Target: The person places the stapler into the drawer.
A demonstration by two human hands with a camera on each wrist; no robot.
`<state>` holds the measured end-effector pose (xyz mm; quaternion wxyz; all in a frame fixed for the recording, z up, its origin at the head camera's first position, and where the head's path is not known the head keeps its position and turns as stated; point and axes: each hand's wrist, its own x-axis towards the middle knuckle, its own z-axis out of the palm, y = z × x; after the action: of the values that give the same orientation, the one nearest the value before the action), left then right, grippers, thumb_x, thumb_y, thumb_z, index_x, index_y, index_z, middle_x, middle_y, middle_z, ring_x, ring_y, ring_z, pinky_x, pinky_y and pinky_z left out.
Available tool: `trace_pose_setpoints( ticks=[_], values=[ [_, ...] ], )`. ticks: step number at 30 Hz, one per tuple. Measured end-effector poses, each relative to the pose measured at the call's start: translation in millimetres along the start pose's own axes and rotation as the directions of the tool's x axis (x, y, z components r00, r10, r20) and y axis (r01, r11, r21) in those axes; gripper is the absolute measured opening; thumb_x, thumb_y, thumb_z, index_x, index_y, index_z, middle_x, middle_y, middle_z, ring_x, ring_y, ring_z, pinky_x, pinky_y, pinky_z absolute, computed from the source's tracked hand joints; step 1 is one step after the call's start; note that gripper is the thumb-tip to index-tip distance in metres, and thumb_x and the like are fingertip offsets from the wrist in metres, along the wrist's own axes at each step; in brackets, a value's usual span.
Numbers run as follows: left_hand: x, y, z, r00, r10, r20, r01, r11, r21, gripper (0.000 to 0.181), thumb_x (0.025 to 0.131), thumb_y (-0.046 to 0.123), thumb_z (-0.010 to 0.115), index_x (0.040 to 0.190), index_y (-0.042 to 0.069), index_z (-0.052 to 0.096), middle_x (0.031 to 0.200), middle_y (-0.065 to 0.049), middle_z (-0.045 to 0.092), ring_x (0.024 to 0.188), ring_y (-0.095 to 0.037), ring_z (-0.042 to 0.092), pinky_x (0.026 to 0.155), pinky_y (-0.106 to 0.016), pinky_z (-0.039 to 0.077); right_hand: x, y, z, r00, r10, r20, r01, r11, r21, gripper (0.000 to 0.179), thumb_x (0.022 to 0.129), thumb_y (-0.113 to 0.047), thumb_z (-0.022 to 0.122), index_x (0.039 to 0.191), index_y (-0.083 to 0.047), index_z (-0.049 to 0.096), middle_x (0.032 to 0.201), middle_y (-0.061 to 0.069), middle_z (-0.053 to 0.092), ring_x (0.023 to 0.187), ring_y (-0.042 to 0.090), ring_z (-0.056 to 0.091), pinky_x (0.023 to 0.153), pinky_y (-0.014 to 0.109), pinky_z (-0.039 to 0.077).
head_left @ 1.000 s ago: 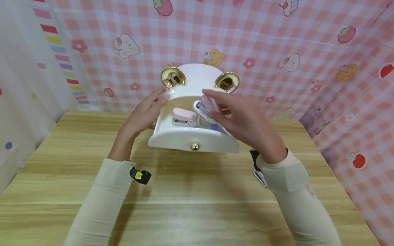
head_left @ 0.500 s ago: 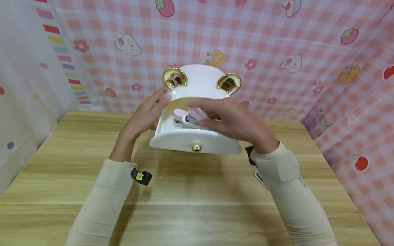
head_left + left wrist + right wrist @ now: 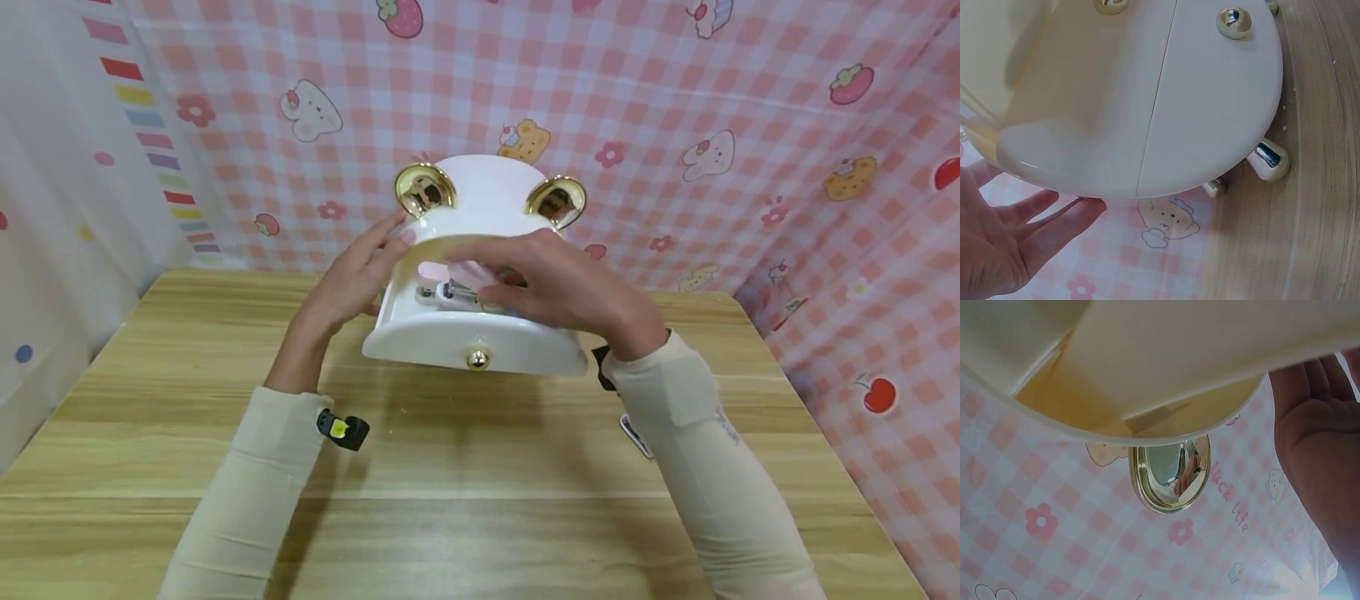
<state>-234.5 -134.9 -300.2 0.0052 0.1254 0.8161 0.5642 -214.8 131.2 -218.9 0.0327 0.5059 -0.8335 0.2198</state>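
Observation:
A white box [image 3: 487, 196] with two gold ears stands on the table, its curved drawer [image 3: 420, 337] pulled out at the front below the opening. Inside lies a pink and white mini stapler [image 3: 432, 273]. My right hand [image 3: 562, 279] reaches in from the right, pinching a second pink mini stapler [image 3: 471, 273] between thumb and fingers. This one overlaps the first in the head view. My left hand [image 3: 348, 275] rests against the box's left side; its fingers [image 3: 1063, 231] lie extended along the edge in the left wrist view. Both staplers are hidden from the wrist views.
A gold knob [image 3: 477, 358] sits on the drawer front, and silvery feet [image 3: 1269, 160] show underneath the box. On the wooden table [image 3: 480, 517], a small white-edged object [image 3: 636, 437] lies by my right sleeve. A pink checked cloth [image 3: 637, 100] hangs close behind.
My right hand has moved left and down with the held stapler, bringing it into the drawer beside the other stapler. My left hand has stayed on the box's side.

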Motion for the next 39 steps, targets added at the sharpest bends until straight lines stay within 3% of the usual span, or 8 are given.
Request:
trace_pose_setpoints(
  ticks=[8, 13, 16, 23, 27, 33, 39],
  values=[
    [0.9, -1.9, -0.4, 1.000, 0.000, -0.001, 0.000, 1.000, 0.026, 0.075, 0.103, 0.061, 0.040, 0.164, 0.024, 0.019, 0.154, -0.023, 0.040, 0.125, -0.044, 0.053, 0.065, -0.051, 0.062, 8.1, 0, 4, 1.000, 0.007, 0.009, -0.006, 0.996, -0.087, 0.050, 0.098, -0.013, 0.069, 0.145, -0.026, 0.058, 0.082, -0.006, 0.063, 0.062, 0.010, 0.049, 0.058, 0.027, 0.044],
    [-0.2, -2.1, -0.4, 1.000, -0.003, 0.002, 0.003, 1.000, 0.016, 0.075, 0.103, 0.060, 0.041, 0.164, 0.023, 0.019, 0.154, -0.024, 0.040, 0.125, -0.044, 0.053, 0.065, -0.052, 0.062, 9.7, 6, 11, 1.000, -0.011, 0.002, 0.011, 0.996, -0.088, 0.022, 0.099, -0.021, 0.070, 0.121, -0.025, 0.071, 0.077, -0.010, 0.062, 0.062, 0.006, 0.052, 0.058, 0.025, 0.046],
    [-0.2, -2.5, -0.3, 1.000, -0.001, 0.002, 0.001, 1.000, 0.015, 0.074, 0.103, 0.060, 0.041, 0.164, 0.023, 0.019, 0.153, -0.024, 0.041, 0.124, -0.044, 0.054, 0.065, -0.052, 0.062, 9.3, 9, 13, 1.000, -0.014, -0.013, 0.012, 0.994, -0.106, 0.010, 0.098, -0.021, 0.071, 0.108, -0.022, 0.074, 0.086, -0.011, 0.068, 0.067, 0.006, 0.056, 0.063, 0.025, 0.048],
    [-0.1, -3.4, 0.0, 1.000, 0.007, 0.003, -0.008, 1.000, 0.022, 0.075, 0.103, 0.060, 0.040, 0.164, 0.022, 0.019, 0.153, -0.024, 0.041, 0.124, -0.044, 0.054, 0.064, -0.052, 0.062, 5.8, 6, 9, 0.999, -0.002, -0.035, -0.001, 0.996, -0.092, 0.027, 0.096, -0.022, 0.073, 0.123, -0.018, 0.073, 0.102, -0.009, 0.072, 0.075, 0.007, 0.058, 0.070, 0.028, 0.050],
    [0.5, -4.1, 0.6, 1.000, 0.011, 0.002, -0.011, 1.000, 0.028, 0.075, 0.103, 0.060, 0.040, 0.164, 0.022, 0.019, 0.154, -0.024, 0.040, 0.126, -0.045, 0.053, 0.064, -0.052, 0.062, 1.8, 5, 5, 0.999, 0.014, -0.031, -0.017, 0.996, -0.090, 0.032, 0.097, -0.019, 0.072, 0.128, -0.019, 0.070, 0.104, -0.008, 0.072, 0.079, 0.009, 0.058, 0.073, 0.030, 0.050],
    [1.2, -3.7, 2.8, 1.000, 0.008, 0.003, -0.008, 1.000, 0.001, 0.073, 0.103, 0.059, 0.041, 0.164, 0.024, 0.020, 0.154, -0.024, 0.040, 0.125, -0.044, 0.053, 0.064, -0.053, 0.062, -9.6, 4, -1, 0.998, 0.029, -0.058, -0.038, 0.986, -0.161, 0.034, 0.097, -0.010, 0.071, 0.130, -0.018, 0.069, 0.114, -0.004, 0.071, 0.088, 0.011, 0.061, 0.079, 0.031, 0.052],
    [0.4, -3.9, 3.2, 1.000, 0.009, 0.001, -0.009, 1.000, 0.001, 0.074, 0.104, 0.058, 0.041, 0.164, 0.022, 0.020, 0.151, -0.025, 0.042, 0.123, -0.045, 0.054, 0.064, -0.053, 0.062, -24.7, 5, -2, 0.988, -0.062, -0.141, 0.033, 0.980, -0.196, 0.033, 0.094, -0.005, 0.073, 0.127, -0.008, 0.069, 0.108, 0.003, 0.074, 0.084, 0.014, 0.066, 0.074, 0.034, 0.056]
  ],
)
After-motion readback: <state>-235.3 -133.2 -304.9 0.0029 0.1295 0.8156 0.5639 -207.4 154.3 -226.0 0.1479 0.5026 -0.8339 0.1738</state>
